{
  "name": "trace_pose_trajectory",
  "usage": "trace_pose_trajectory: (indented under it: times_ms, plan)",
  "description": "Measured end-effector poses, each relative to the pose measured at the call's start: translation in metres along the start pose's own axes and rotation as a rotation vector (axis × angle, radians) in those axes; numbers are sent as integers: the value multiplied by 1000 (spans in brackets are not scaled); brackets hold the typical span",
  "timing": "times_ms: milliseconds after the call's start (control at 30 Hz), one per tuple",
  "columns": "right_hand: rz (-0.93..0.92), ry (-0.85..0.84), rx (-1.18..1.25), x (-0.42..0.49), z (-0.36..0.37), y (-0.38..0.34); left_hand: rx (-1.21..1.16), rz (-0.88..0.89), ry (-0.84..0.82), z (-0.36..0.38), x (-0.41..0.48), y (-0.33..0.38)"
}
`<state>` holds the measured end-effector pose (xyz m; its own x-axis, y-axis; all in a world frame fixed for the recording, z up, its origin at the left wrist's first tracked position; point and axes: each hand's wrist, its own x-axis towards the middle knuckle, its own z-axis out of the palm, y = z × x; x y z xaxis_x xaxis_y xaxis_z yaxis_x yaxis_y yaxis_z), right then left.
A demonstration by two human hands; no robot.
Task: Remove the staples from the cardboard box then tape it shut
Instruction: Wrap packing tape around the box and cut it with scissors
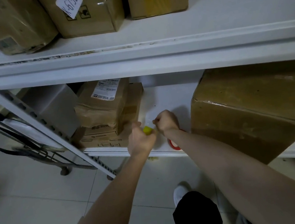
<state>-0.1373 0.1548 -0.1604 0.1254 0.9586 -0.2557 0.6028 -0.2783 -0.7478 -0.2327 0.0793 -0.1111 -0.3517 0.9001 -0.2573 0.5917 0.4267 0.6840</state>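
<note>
Left hand (141,140): we have it curled round a small yellow piece (148,130), with the fingers wrapped over most of it, so only one blunt end shows.
Right hand (166,121): its fingers are drawn into a loose fist just beside the yellow piece, thumb side turned toward it. We cannot tell whether the fingertips pinch anything.
Why the hands meet: we judge that we are readying a tool, one hand steadying it while the other works at its end. What the tool is stays unclear.
Lower shelf (167,97): both hands work over its bare white board, which keeps any small part from dropping to the floor.
Red ring (173,144): it lies on the shelf's front edge, half hidden under our right forearm. It may be the tape roll, kept within reach for the sealing.
Large cardboard box (252,108): it sits on the same shelf to the right of the hands, apart from them and tilted, with one corner hanging over the edge. We take it for the task's box, though the parcels (108,106) stacked to the left could serve as well.
Progress: no staples are visible and neither hand touches a box, so the work on it looks not yet begun.
</note>
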Motion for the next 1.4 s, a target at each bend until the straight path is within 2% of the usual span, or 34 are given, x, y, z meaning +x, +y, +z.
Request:
trace_pose_trajectory:
  times_ms: [233, 567, 633, 733, 800, 867, 967, 1067, 1233, 1400]
  plan:
    - [127, -42, 82, 10, 4, 6, -46, -5, -7, 12, 16, -10]
    - [-73, -160, -395, 17, -4, -2, 54, 66, 55, 22, 27, -5]
    - [-152, -108, -539, 16, -1, -2, 56, 63, 64, 20, 28, -9]
    - [-216, 70, -684, 18, -5, -3, 73, 72, 70, 19, 29, -12]
    - [-257, 32, -678, 18, -3, -4, 75, 67, 81, 20, 31, -12]
    - [-315, -93, -660, 13, 4, 0, 69, 59, 92, 21, 32, -12]
    - [-285, -181, -598, 8, 8, 13, 103, 80, 112, 23, 32, -11]
    - [-279, -162, -550, -9, 7, 19, 139, 78, 113, 26, 29, -10]
    - [-292, -201, -653, -54, -4, 26, 108, 27, 119, 16, 9, 3]
    - [-370, -118, -522, -93, -38, 10, 62, 85, 148, 8, -34, 26]
